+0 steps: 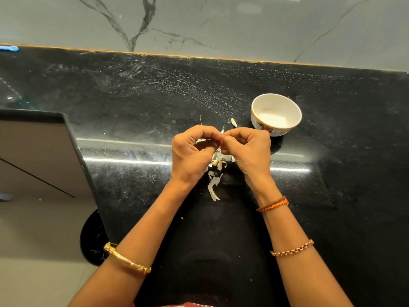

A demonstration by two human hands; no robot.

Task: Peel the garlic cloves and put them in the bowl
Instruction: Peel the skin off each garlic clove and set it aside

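My left hand (pixel 192 155) and my right hand (pixel 247 149) meet above the black counter, fingertips pinched together on a small garlic clove (pixel 222 130) of which only a sliver of white skin shows. Garlic pieces and peeled skins (pixel 218 162) lie on the counter under and just below the hands, with a longer strip of skin (pixel 213 189) nearer me. A white bowl (pixel 256 107) with a patterned outside stands just right of and beyond my right hand; nothing in it can be made out.
Black stone counter (pixel 137 103) runs to a grey marble wall. A loose skin (pixel 233 122) lies left of the bowl. The counter's left edge drops off beside a dark-rimmed panel (pixel 39 156). A blue object (pixel 10 48) sits far back left.
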